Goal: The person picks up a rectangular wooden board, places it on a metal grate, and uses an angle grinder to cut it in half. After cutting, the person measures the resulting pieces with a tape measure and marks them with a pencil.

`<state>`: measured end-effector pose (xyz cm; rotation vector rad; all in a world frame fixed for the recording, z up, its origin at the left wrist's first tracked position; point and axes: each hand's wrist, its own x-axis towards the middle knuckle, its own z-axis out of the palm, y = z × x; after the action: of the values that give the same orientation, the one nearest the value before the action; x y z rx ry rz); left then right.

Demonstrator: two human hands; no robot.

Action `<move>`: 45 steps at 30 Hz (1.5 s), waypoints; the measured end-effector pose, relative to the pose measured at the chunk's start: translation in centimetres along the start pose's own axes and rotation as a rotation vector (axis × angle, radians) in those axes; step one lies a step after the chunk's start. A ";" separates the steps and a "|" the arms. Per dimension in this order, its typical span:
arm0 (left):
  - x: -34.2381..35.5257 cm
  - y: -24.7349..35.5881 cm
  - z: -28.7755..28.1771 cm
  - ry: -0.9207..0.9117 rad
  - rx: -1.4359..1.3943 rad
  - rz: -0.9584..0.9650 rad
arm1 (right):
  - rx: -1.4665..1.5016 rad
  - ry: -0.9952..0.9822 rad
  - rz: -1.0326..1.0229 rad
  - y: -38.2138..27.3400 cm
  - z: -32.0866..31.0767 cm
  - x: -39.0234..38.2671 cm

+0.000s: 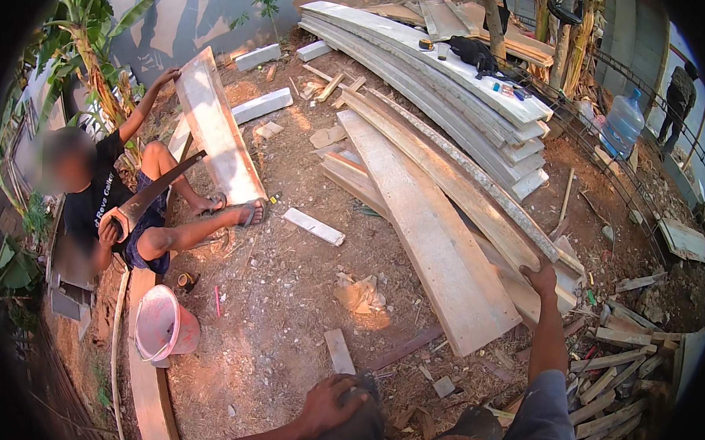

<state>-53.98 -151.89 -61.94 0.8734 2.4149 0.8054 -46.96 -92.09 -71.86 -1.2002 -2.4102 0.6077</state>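
The right hand is closed over the near end of a long plank; the undersides of its fingers are hidden, so how tight the grip is cannot be told. The plank lies right of centre, on other timber and beside a wide pale board. The left hand rests on the knee, fingers loosely bent, holding nothing.

Writing: pale lettering crosses the dark shirt of a seated co-worker, who holds a saw in one hand and the top of a tilted board in the other. Any print on the small packets atop the stack of grey slabs is too small to read. No marking is legible on the clear blue water bottle, the pink bucket or the yellow-and-black tape measure.
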 end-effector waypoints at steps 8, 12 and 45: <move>0.1 1.0 1.0 0.098 -0.027 -0.008 | -0.032 -0.276 0.122 -6.1 -3.0 -3.1; 0.3 2.2 0.2 0.156 0.021 0.008 | 0.021 -0.328 0.085 -7.2 -5.3 -3.5; 2.0 -7.0 6.3 0.227 -0.002 -0.031 | 0.186 -0.265 0.049 -19.8 -0.6 -11.3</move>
<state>-54.74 -152.58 -71.53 0.7778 2.6152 0.9403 -53.17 -111.90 -62.34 -1.1652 -2.4729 1.0395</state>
